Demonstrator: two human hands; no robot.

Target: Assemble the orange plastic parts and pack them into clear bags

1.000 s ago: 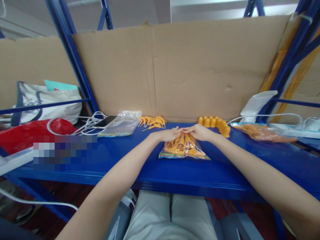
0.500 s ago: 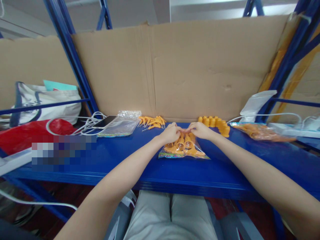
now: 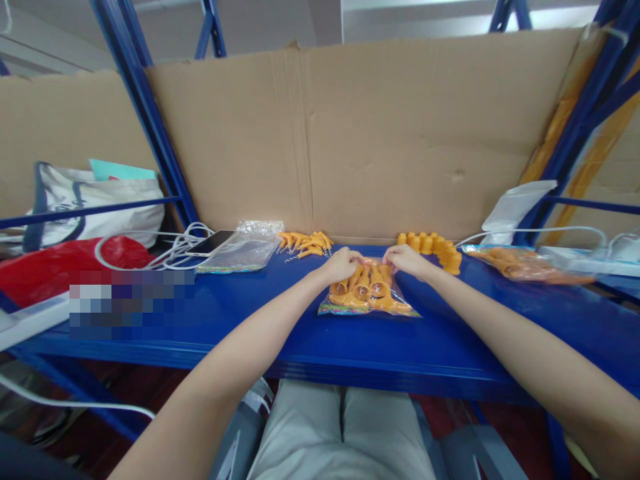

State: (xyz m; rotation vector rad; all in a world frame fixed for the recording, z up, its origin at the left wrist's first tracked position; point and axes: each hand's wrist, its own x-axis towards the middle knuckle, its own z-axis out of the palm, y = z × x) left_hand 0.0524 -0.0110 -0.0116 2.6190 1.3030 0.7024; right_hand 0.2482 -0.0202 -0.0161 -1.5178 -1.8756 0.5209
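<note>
A clear plastic bag (image 3: pixel 370 305) holding several orange horn-shaped plastic pieces (image 3: pixel 362 288) lies on the blue tabletop (image 3: pixel 250 313), a colourful printed strip along its near edge. My left hand (image 3: pixel 345 264) pinches the bag's far edge at its left corner. At the right end of that same edge, my right hand (image 3: pixel 404 259) has its fingers closed on the plastic. The edge runs between the two hands, which are apart. Fingertips are partly hidden at this distance.
Small orange pieces with metal spirals (image 3: pixel 307 244) lie behind my left hand. Orange cup-like pieces (image 3: pixel 440 249) stand in rows behind my right. Flat clear bags (image 3: pixel 245 253), a phone (image 3: pixel 213 243) and white cables are leftward; another filled bag (image 3: pixel 525 263) lies right. Cardboard (image 3: pixel 380 140) walls the back.
My hands have moved apart along the bag's far edge, from nearly touching at its middle to its two corners. The bag stays in place.
</note>
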